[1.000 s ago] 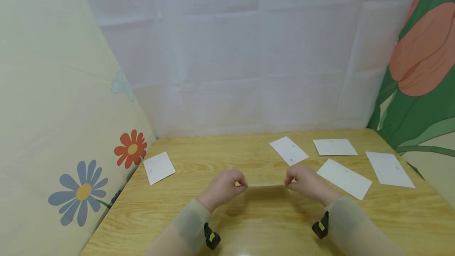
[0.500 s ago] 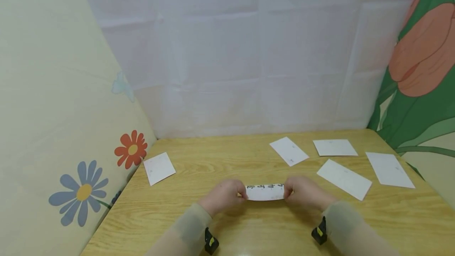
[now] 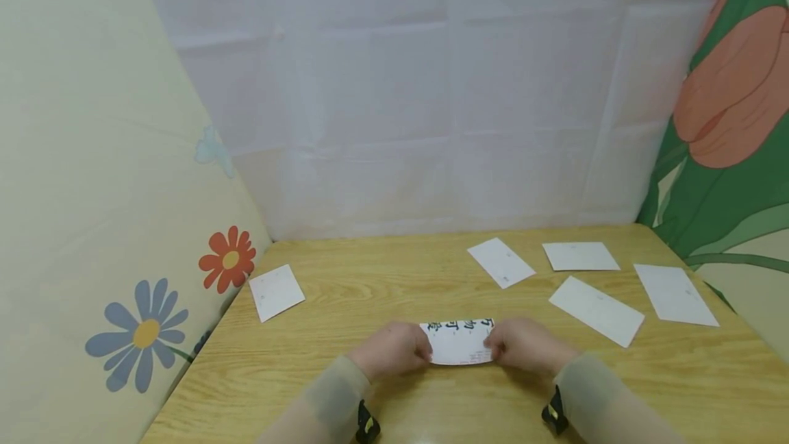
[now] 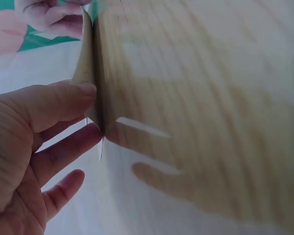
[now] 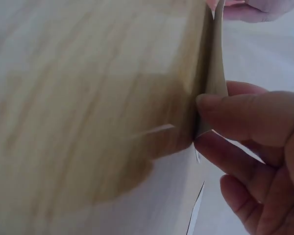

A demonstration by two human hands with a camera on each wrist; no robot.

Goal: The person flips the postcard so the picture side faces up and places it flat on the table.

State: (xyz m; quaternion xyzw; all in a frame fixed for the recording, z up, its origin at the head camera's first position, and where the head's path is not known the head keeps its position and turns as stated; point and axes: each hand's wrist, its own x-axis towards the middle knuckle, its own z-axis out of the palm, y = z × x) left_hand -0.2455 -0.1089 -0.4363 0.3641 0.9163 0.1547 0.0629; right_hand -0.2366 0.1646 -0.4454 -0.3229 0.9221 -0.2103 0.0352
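Note:
Between both hands, a white paper card [image 3: 459, 349] with bold black characters and small red print is held tilted near the table's middle. Its left end is pinched by my left hand [image 3: 394, 349], the right end by my right hand [image 3: 533, 347]. In the left wrist view the left hand [image 4: 34, 127] has its thumb on the near face of the slightly bent card [image 4: 85, 58], fingers behind. A matching pinch shows in the right wrist view, where the right hand [image 5: 259, 132] grips the card [image 5: 217, 63]. The card's lower edge meets or nearly meets the tabletop.
On the wooden table [image 3: 370, 273], one white card [image 3: 277, 292] lies at the left edge. Several more lie to the right, including a tilted card [image 3: 596, 310] close to the right hand and another card [image 3: 676, 294] farther out. A white cloth [image 3: 382, 88] hangs behind.
The card, first seen nearly edge-on, has tipped so its printed face shows to the head view. Both hands have come lower and slightly nearer. The other cards have not moved.

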